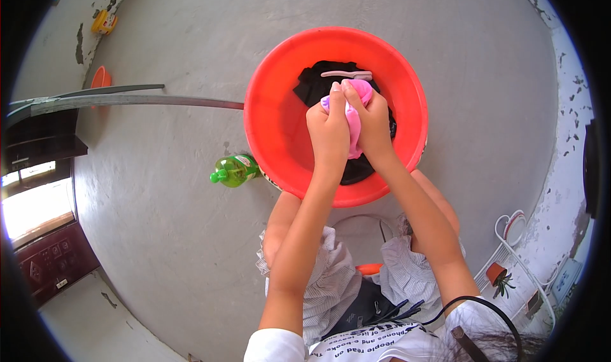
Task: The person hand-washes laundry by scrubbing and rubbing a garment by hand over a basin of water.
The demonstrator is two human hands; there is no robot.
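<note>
Both my hands are closed side by side around a bunched pink cloth [354,136], with the thumbs on top. My left hand [329,133] grips its left part and my right hand [375,123] its right part. They are over a big red-orange plastic basin [270,117]. Dark clothes [313,85] lie inside the basin, partly hidden by my hands. A pale pink, flat, long object [347,74], perhaps a brush handle, rests on the dark cloth just beyond my fingers. What the cloth is exactly cannot be made out.
A green bottle [234,170] stands left of the basin on the grey floor [172,222]. A grey bar [184,100] reaches from the left to behind the basin. White wire rack [509,241] and potted plant [496,274] are at the right; a small orange tub [100,77] is far left.
</note>
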